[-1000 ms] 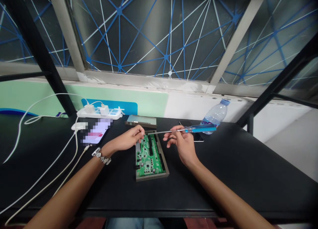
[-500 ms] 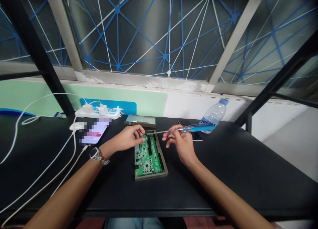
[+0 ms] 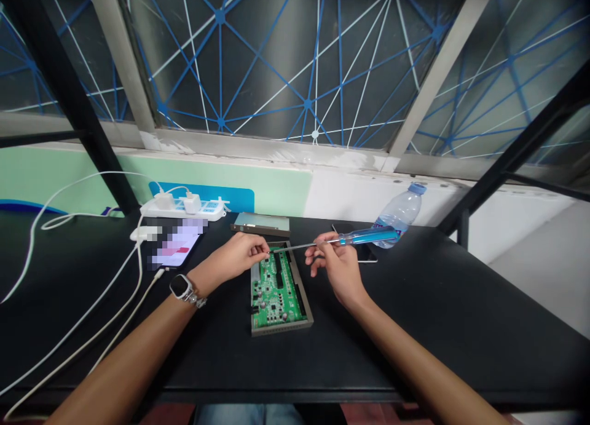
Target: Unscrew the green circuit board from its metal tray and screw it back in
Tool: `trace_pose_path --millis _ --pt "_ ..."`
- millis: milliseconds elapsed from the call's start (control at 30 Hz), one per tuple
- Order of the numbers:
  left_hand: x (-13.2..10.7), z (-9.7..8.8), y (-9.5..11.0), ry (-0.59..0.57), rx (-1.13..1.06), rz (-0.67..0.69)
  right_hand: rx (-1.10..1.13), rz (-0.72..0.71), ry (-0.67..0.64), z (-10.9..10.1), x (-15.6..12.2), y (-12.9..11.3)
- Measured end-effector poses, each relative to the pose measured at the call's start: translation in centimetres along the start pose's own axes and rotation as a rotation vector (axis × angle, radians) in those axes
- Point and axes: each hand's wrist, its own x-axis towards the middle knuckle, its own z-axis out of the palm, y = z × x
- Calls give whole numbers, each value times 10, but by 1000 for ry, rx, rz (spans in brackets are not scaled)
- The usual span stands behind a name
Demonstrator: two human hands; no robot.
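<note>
My right hand point(image 3: 338, 262) grips a screwdriver point(image 3: 369, 235) with a clear blue handle, held almost level, its thin metal shaft pointing left. The tip reaches the fingers of my left hand point(image 3: 239, 253), which are pinched together over the board's upper left corner. Whatever sits between those fingertips is too small to make out. Beneath both hands lies a green circuit board point(image 3: 276, 296) in a shallow grey metal casing point(image 3: 282, 331), flat on the black table.
Behind the casing lies a flat metal cover point(image 3: 262, 222). To the left are a phone point(image 3: 179, 246), a white power strip point(image 3: 184, 211) and several white cables. A plastic bottle point(image 3: 400, 211) leans at the back right, near a dark phone-like slab point(image 3: 367, 253) partly hidden by my right hand.
My left fingers have closed into a pinch at the screwdriver's tip, and that wrist has rolled so the watch face shows more. The right hand has shifted very slightly right.
</note>
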Motion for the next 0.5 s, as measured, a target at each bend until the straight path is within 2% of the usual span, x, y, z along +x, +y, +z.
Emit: trace_pose_path --millis 500 --pt "1 9 -8 11 32 68 -80 -59 -82 -1 -2 0"
